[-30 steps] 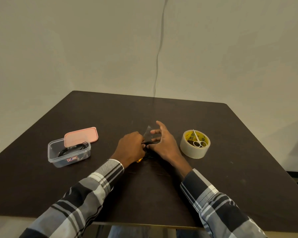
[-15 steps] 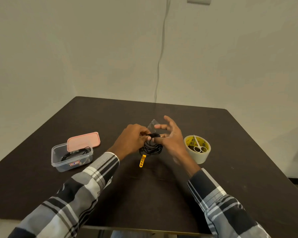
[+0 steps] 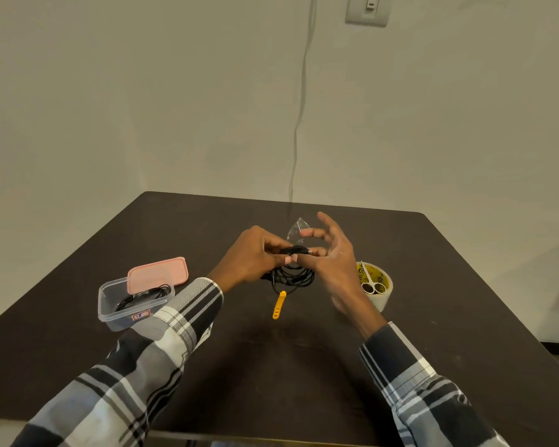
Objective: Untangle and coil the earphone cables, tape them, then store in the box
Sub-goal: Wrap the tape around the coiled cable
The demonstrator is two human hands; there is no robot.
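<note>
Clear box (image 3: 110,304) sitting far left, one coiled cable inside. Left hand (image 3: 255,256) and right hand (image 3: 329,262) both pinching the black earphone coil (image 3: 292,275) mid-table — clear tape strip (image 3: 297,229) sticking to right fingertips. Tape roll (image 3: 381,298) sitting right.

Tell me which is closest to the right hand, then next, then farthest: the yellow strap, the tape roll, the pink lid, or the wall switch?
From the right hand, in the head view:
1. Tape roll, just to its right on the table.
2. Yellow strap, below and to its left; nearly as close, so hard to call.
3. Pink lid, far left, leaning on the box.
4. Wall switch, high on the wall.
</note>
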